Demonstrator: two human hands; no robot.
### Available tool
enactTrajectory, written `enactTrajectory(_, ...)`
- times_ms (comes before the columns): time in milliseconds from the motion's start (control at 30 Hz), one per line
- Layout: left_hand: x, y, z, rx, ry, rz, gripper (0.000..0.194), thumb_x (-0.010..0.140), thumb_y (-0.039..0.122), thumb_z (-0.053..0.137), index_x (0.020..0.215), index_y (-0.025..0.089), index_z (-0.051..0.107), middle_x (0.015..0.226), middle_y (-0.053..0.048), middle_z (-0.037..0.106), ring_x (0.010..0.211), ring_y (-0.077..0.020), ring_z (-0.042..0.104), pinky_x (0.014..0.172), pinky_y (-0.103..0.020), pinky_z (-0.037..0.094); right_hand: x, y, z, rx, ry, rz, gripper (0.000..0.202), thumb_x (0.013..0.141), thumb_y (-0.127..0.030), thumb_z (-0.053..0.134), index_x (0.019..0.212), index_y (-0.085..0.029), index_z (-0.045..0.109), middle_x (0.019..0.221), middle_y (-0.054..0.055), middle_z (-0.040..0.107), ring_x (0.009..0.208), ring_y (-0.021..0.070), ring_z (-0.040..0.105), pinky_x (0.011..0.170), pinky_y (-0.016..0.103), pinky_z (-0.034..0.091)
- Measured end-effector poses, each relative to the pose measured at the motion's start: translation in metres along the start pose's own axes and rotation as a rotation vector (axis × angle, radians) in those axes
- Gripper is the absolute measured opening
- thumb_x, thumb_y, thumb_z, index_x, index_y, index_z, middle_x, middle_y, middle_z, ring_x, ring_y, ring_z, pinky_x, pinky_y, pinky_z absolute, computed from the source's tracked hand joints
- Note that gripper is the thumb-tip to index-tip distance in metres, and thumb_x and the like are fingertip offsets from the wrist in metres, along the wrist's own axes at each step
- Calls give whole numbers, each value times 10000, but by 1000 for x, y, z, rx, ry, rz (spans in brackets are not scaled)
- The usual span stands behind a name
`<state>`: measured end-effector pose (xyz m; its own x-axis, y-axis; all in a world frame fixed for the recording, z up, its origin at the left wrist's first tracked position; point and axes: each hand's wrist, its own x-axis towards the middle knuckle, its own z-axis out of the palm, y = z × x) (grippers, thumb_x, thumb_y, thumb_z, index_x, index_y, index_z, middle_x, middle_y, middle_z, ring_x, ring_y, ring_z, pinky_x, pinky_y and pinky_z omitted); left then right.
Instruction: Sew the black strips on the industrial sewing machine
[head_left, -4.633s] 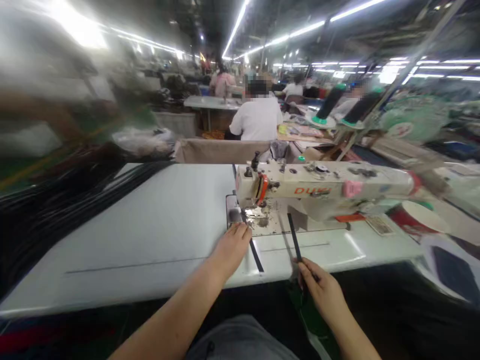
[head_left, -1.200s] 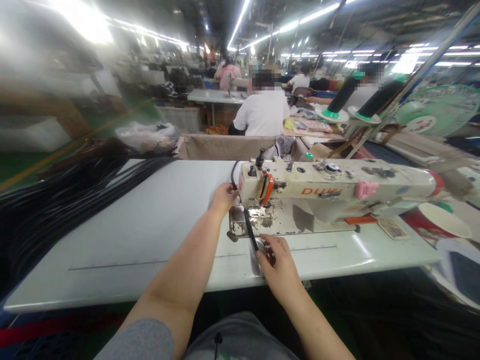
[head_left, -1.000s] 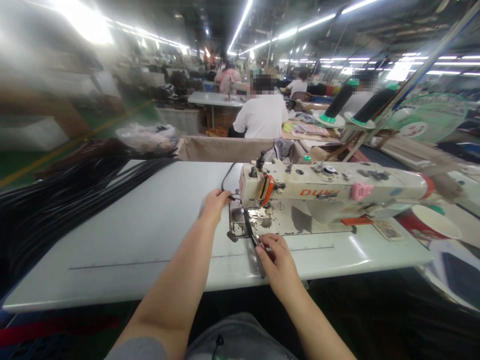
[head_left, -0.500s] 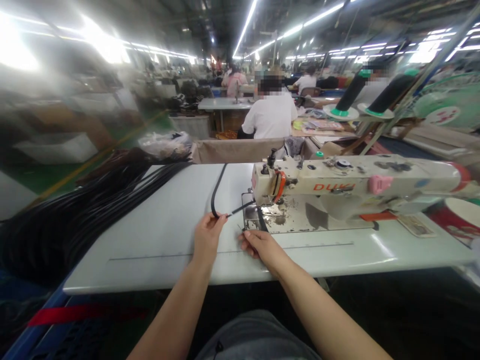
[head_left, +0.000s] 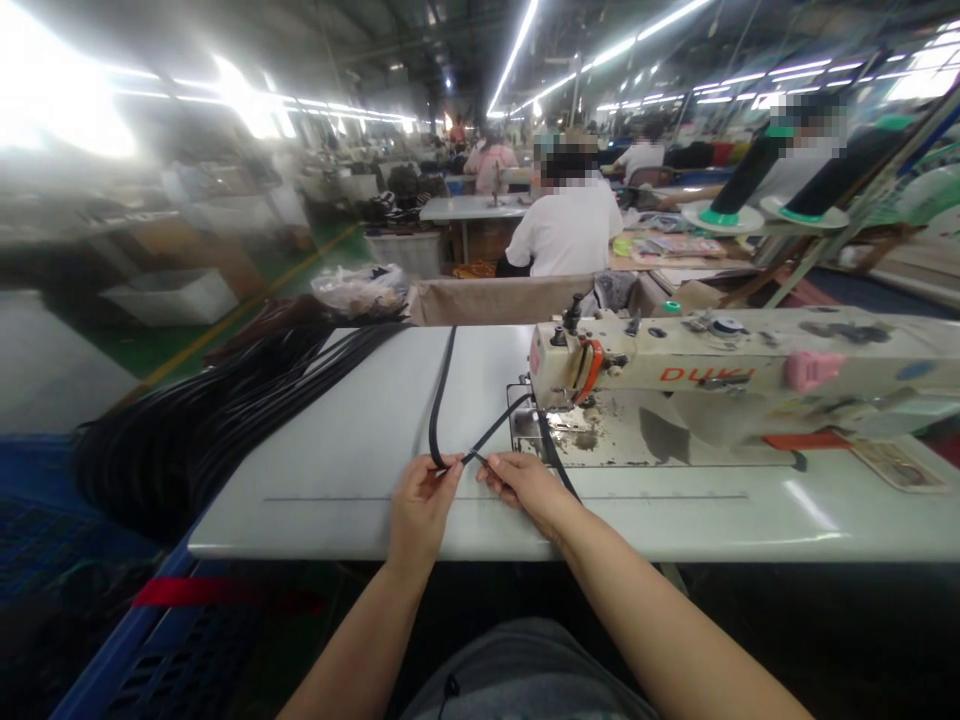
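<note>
My left hand [head_left: 421, 505] pinches a narrow black strip [head_left: 437, 400] between thumb and fingers over the white table. From there the strip runs back in a bend to the table's far edge, and another stretch slants up to the sewing machine's needle area. My right hand [head_left: 529, 488] is closed round a small, thin, pointed metal tool [head_left: 478, 456]; most of it is hidden in the fingers, so its kind is unclear. Its tip meets the strip just right of my left fingertips. The sewing machine [head_left: 637, 370] stands to the right, with a black strip coming out under its head towards me.
A thick bundle of black strips [head_left: 187, 430] hangs over the table's left side, above a blue crate [head_left: 187, 640]. Black thread cones [head_left: 742, 180] stand at the back right. Beyond the table [head_left: 360, 430], a fabric-lined bin [head_left: 495, 300] and a seated person in white [head_left: 566, 230].
My hands have come together, and the tool's tip has moved onto the strip. The strip sags nearer to me. The view has shifted, so the scene sits further right.
</note>
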<state>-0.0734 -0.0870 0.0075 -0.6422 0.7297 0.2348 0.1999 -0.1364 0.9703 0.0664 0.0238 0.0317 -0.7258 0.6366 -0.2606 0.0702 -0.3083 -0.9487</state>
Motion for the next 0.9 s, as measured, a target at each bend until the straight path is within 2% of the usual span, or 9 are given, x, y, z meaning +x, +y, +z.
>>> enactTrajectory(133,1,5,-8,61,-11,-41,301,878,466,743,995,191,702,1048,-81,763,1017,-218,728,974,-344,564,-6,-2,-3,-204,41,-74,455,928,-609,519,841,-178,635,607,-52,439,526,104,349,508,235,263)
enactTrajectory(233,7,8,-19,162,-72,-79,348,875,534,709,967,199,702,1030,-81,759,996,-225,722,935,-345,570,-19,-6,-11,-679,188,-210,247,946,-432,572,869,-200,601,743,-10,558,680,150,515,647,266,415)
enactTrajectory(333,16,7,-36,167,-164,-166,407,865,581,663,961,186,686,1000,-96,755,940,-233,731,875,-357,586,-38,-5,-24,-1253,452,-286,81,918,-267,640,927,-187,637,963,79,647,916,224,613,810,321,473)
enactTrajectory(367,19,6,-42,167,-192,-213,427,852,585,661,980,177,681,935,-90,753,866,-227,731,827,-355,590,-44,-3,-28,-1396,534,-271,111,925,-241,632,1009,-177,665,1031,108,655,965,246,627,823,331,482)
enactTrajectory(433,25,1,-55,202,-235,-286,486,824,574,664,1077,159,680,786,-52,721,700,-198,685,704,-328,568,-54,2,-37,-1563,630,-189,315,952,-225,601,1259,-176,650,1115,131,669,954,253,663,780,326,499)
enactTrajectory(533,33,-7,-74,295,-224,-271,583,828,563,626,1250,162,663,806,-33,703,650,-168,617,642,-295,508,-64,11,-46,-1642,560,-68,514,995,-216,528,1507,-199,498,1092,105,719,814,216,707,673,298,504)
enactTrajectory(733,56,-11,-117,695,-93,-240,560,889,565,464,1193,176,730,749,-38,686,664,-212,607,681,-333,488,-71,14,-47,-1750,429,-30,509,1014,-196,457,1518,-145,509,1010,124,761,781,215,745,647,279,524)
enactTrajectory(833,73,-7,-156,909,-9,-168,514,876,473,460,1203,189,738,1003,-84,761,908,-270,681,885,-374,525,-70,13,-47,-1764,435,-39,491,1022,-204,450,1502,-139,533,1016,126,767,760,218,751,638,287,544)
enactTrajectory(900,82,-2,-191,1045,74,-100,489,890,425,439,1187,181,742,1108,-97,750,1063,-295,666,1001,-403,506,-70,15,-49,-1762,441,-68,490,1020,-204,453,1497,-131,540,1032,133,770,758,226,755,639,300,562)
